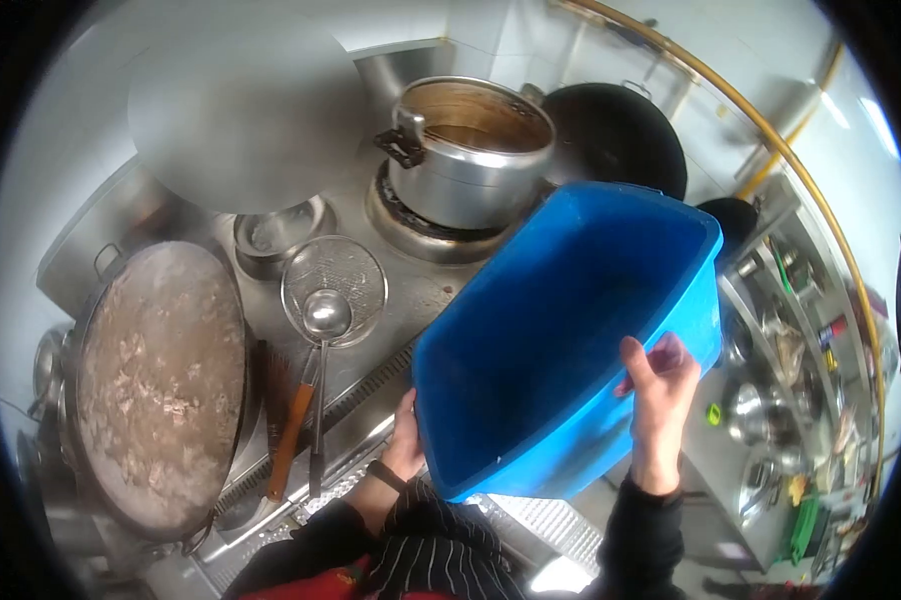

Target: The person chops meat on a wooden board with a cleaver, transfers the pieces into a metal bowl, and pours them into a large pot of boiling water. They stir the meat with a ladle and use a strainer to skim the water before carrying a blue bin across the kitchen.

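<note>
A deep blue plastic tub [571,430] is held tilted in front of me, its inside dark with nothing that I can make out in it. My left hand [406,442] grips its left end, the fingers partly hidden behind the wall. At the near right rim my right hand [663,395] is closed, with thumb and curled fingers at the edge. Left of the tub, a large wok [236,440] holds steaming, foamy liquid with pale pieces [166,400] in it. Neither hand touches the wok.
A mesh strainer [356,275], a ladle [327,313] and a wooden-handled brush [289,440] lie on the steel stove. Behind stand a steel pot [461,185] on a burner and a dark wok [611,130]. Shelves with bowls [756,412] are at right; a yellow hose [751,110] curves overhead.
</note>
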### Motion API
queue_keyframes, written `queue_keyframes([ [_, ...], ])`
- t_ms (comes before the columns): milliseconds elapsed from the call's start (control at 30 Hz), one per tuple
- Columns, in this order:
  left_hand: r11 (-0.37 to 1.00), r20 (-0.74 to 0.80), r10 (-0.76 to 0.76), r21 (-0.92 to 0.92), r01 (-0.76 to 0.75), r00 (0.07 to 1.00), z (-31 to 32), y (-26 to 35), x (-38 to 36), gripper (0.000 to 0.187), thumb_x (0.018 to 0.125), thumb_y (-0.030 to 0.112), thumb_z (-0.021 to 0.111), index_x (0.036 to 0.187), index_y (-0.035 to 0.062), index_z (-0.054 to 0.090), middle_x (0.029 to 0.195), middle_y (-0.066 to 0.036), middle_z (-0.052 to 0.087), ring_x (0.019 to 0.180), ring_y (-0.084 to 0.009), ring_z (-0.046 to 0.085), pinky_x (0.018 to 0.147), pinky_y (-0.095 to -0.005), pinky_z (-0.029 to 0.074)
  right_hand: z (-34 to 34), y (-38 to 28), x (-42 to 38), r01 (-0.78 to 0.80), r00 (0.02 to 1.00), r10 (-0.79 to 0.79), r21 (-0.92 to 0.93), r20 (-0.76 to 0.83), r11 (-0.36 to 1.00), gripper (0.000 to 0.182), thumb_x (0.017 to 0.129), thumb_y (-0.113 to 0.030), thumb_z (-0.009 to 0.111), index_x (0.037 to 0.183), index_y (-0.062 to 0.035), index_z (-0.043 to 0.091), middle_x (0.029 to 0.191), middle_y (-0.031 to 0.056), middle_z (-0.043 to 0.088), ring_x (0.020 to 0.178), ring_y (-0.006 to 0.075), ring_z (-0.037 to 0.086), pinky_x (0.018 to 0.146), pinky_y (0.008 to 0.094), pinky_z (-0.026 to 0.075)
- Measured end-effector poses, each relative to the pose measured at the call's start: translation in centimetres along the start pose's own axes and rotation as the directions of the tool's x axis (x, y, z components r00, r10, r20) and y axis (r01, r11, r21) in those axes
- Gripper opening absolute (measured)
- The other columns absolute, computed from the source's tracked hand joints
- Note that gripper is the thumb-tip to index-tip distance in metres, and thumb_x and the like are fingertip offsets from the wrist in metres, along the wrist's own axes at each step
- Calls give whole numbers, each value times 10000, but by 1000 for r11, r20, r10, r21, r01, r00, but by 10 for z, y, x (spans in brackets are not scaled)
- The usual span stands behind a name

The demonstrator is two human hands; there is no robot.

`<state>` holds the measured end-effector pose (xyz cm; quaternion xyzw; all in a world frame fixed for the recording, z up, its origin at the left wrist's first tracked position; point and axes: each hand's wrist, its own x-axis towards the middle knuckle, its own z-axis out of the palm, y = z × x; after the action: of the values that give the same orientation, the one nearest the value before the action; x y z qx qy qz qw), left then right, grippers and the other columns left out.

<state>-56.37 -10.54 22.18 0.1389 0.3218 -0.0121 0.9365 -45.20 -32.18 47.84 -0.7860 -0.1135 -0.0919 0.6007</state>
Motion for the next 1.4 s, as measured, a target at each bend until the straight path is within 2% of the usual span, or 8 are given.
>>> queue_keyframes([
  [233,990,200,142,-41,-136,969,-52,10,41,531,1032,491,469,1283,38,582,1161,-132,677,1051,-250,671,896,-394,589,113,-59,-15,183,964,-127,-240,232,953,340,847,-179,811,718,-19,540,574,40,579,512,86,511,487,262,408],
  [333,937,212,-89,-313,154,973,-63,8,61,493,1022,468,508,1253,42,599,1134,-128,686,1061,-254,674,881,-376,594,153,-83,-25,294,925,-174,-346,337,891,293,837,-160,805,738,10,587,563,90,598,491,118,533,490,285,436],
  [900,983,203,44,-181,-6,978,-13,46,76,488,984,452,549,1240,41,606,1137,-134,685,1062,-276,669,888,-395,588,221,-101,-65,694,638,-527,-123,561,709,108,849,-96,691,856,-53,592,742,93,580,594,268,631,516,383,527],
  [1133,976,267,42,195,-96,963,33,16,93,487,968,445,566,1234,40,609,1138,-136,685,1063,-285,667,890,-402,585,114,-66,-75,523,822,-471,-96,321,847,258,891,-218,667,902,25,581,737,169,622,585,330,617,501,423,487],
  [1267,864,332,56,456,-212,942,90,-46,98,486,959,441,575,1231,40,611,1139,-138,685,1063,-290,666,892,-407,583,-5,-35,-86,363,921,-372,-88,-116,928,240,863,-246,693,885,-31,589,734,170,606,609,329,621,544,444,509],
  [1333,779,374,62,562,-279,925,116,-86,100,486,955,439,580,1229,40,612,1139,-138,685,1063,-292,665,892,-409,583,-74,-20,-100,101,971,-95,13,-219,995,320,845,-326,742,939,-60,593,745,170,615,650,337,641,579,458,518],
  [1367,737,394,56,604,-304,917,128,-105,101,486,952,438,583,1229,39,612,1140,-139,685,1063,-293,665,893,-410,582,-90,5,-99,233,863,-196,24,-465,972,201,844,-84,686,853,-17,497,710,124,554,589,299,570,545,398,461],
  [1400,691,415,43,644,-327,909,140,-127,103,486,950,438,585,1228,39,613,1140,-139,685,1064,-295,665,893,-411,582,-125,9,-106,148,834,-106,36,-541,988,245,868,-156,751,823,-44,538,635,54,478,546,142,520,487,315,428],
])
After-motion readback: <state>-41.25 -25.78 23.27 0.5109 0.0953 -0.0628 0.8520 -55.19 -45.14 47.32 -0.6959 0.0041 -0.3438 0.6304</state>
